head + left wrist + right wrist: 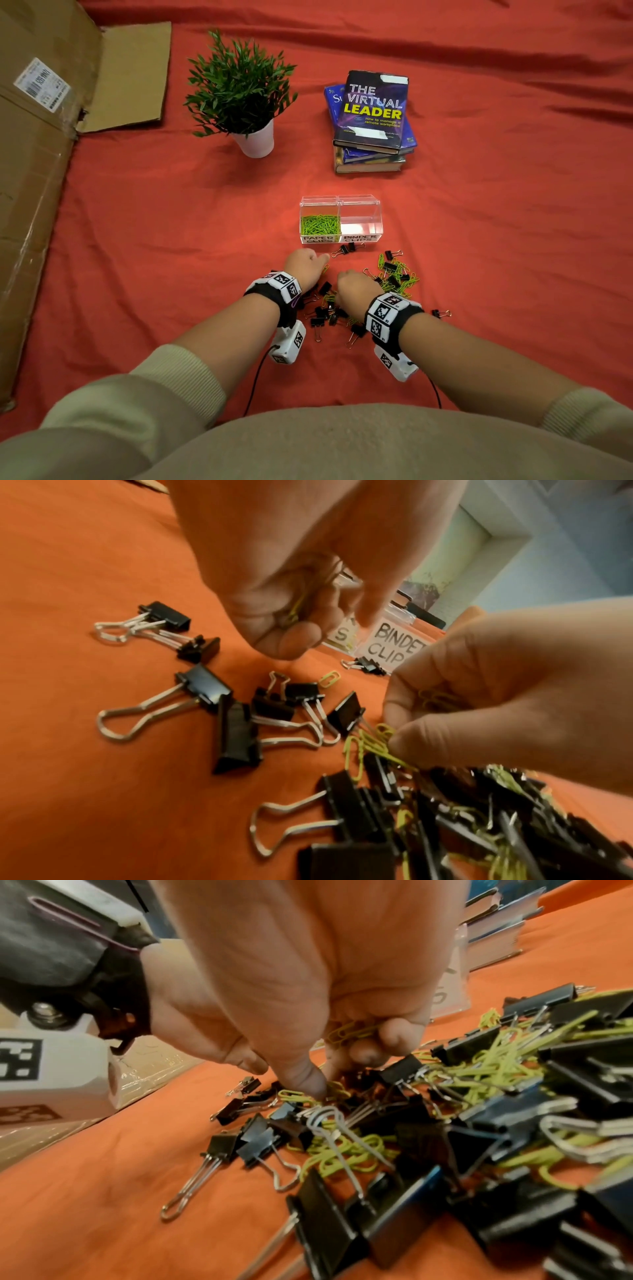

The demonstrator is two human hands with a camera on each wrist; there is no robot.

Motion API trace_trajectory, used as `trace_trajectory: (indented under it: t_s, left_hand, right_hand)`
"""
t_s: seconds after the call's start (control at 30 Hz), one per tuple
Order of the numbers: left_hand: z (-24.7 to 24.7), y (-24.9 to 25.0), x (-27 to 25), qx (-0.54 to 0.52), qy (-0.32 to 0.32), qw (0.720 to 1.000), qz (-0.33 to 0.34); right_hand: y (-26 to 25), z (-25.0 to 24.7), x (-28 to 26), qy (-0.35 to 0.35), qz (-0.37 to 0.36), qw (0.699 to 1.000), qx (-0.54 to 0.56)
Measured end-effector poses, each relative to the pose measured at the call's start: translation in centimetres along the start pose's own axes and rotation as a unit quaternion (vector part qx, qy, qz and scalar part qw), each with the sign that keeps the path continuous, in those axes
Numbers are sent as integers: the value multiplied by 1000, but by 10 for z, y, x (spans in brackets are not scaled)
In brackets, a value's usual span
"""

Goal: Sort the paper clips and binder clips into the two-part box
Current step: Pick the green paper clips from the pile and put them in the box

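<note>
A: Status? Box (356, 205): paper-clip side part full, binder side empty.
B: Mixed pile (394, 274) left, just before the box. Left hand (303, 265) and right hand (352, 286) both curled on green paper clips (349, 1033).

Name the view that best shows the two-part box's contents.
Head view: the two-part box shows green paper clips left, nothing right. Left wrist view catches only its labels behind the left hand; right wrist view, a blurred edge.
</note>
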State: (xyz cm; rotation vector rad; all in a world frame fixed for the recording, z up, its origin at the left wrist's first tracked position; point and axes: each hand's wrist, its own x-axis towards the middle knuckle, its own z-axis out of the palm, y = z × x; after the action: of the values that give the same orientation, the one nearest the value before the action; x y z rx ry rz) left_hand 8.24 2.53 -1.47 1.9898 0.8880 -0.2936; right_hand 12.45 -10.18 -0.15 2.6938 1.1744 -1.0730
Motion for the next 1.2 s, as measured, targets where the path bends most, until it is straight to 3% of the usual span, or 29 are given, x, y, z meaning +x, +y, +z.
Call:
trace_trajectory:
  t_s: [0.13, 0.27, 0.47, 0.6, 0.63, 0.7, 0.77, 0.87, 0.93, 1.07, 1.2]
  left_hand:
    - [3, -6, -2, 113, 17, 993, 41]
    - [5, -8, -5, 205, -2, 975, 83]
    - [12, -2, -4, 250, -17, 964, 89]
    - [12, -1, -3, 248, -37, 965, 71]
    - [10, -2, -4, 230, -37, 970, 70]
    - [4, -4, -8, 168, -28, 983, 65]
    - [-4, -7, -11, 104, -15, 993, 50]
    - [-14, -11, -13, 7, -26, 999, 27]
    - [-19, -13, -15, -64, -40, 997, 1]
    - [-22, -17, -20, -130, -62, 989, -45]
    - [-13, -17, -27, -15, -64, 998, -15]
  right_hand:
    - [9, -7, -2, -2, 4, 995, 103]
    - [25, -18, -10, 12, 24, 963, 270]
    - [49, -23, -15, -42, 42, 854, 517]
    - [42, -29, -16, -60, 73, 758, 645]
    - [39, -31, -16, -66, 76, 750, 654]
    - [34, -30, -13, -68, 71, 770, 631]
    - [28, -27, -9, -58, 53, 833, 548]
    - [19, -19, -4, -28, -3, 944, 330]
    - [13, -13, -2, -12, -35, 982, 185]
    - [8, -2, 1, 6, -68, 996, 61]
    - [6, 0, 4, 20, -62, 995, 71]
